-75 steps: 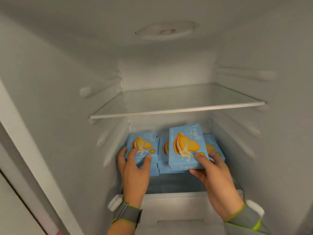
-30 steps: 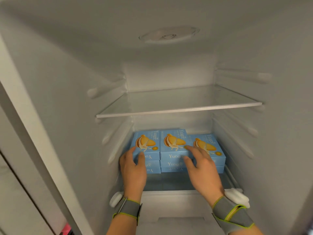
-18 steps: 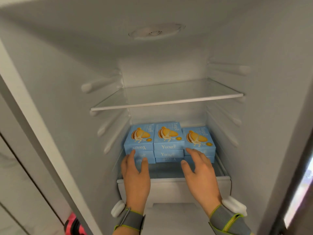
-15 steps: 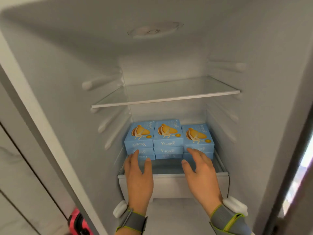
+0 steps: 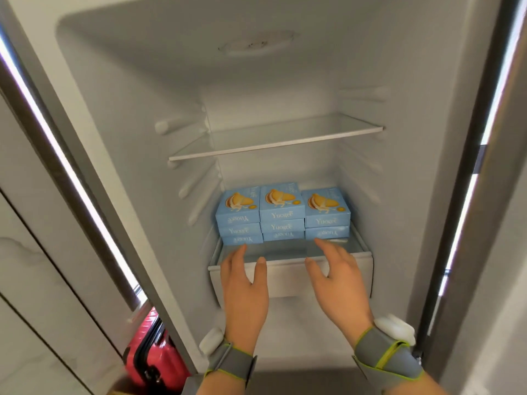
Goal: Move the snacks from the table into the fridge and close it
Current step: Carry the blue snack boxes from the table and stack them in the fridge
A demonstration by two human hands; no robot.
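Head view: our left hand [image 5: 245,283] and right hand [image 5: 336,280] hover flat and empty, fingers loosely spread, over the front lip of the lower shelf [image 5: 285,262]. Just beyond our fingertips the blue snack boxes [image 5: 282,212] sit in three stacks, side by side and set well back, we judge so the door can shut without catching them. Whether our fingertips graze the bottom boxes we cannot tell. Above our hands runs a glass shelf [image 5: 273,143]. Closing the fridge [image 5: 128,124] looks like what remains, though the table is out of sight.
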